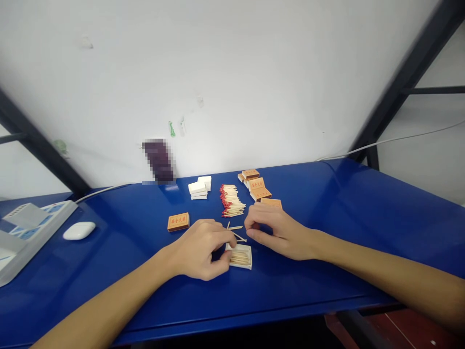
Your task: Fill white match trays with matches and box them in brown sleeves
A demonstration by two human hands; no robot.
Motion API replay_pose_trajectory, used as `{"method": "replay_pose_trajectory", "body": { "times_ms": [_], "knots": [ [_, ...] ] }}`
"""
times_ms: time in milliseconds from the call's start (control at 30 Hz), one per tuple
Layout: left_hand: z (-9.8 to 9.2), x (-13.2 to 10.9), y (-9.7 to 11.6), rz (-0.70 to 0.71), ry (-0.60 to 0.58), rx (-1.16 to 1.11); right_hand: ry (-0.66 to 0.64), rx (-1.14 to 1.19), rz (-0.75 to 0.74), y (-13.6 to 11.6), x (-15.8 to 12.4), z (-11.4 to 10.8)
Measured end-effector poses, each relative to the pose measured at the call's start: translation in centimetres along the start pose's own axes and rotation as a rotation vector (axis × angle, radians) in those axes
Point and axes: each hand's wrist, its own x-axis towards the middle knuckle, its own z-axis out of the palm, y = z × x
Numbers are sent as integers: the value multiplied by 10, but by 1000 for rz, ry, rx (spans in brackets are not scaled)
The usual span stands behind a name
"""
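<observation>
A white matchbox tray (251, 259) with several matchsticks (240, 257) in it lies on the blue table. At its left end is my left hand (207, 247), thumb and forefinger closed on the edge. My right hand (276, 230) is beyond and to the right of the tray, fingers curled and thumb close to the forefinger. Whether a match is between those fingertips is too small to make out. A few loose matches (236, 227) lie between the hands. Behind them is a pile of red-tipped matches (232, 201).
Orange matchbox sleeves (256, 184) lie in a cluster at the back right, and one orange matchbox (178, 222) is left of the pile. White trays (198, 189) are stacked near the wall. Farther left are a white earbud case (79, 230) and a power strip (39, 228).
</observation>
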Motion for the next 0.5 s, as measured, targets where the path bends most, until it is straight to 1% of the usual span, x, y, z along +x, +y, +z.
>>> {"method": "replay_pose_trajectory", "body": {
  "times_ms": [67,167,267,500],
  "knots": [
    [-1,-1,-1,-9,5,7,4,-31,-11,-1,-1,4],
    [-1,-1,-4,-26,-18,33,-48,-90,10,3,0,9],
    [-1,-1,-5,-43,-44,76,-69,-135,26,9,2,11],
    [1,-1,-2,-78,-75,123,-81,-140,63,13,2,12]
  ]
}}
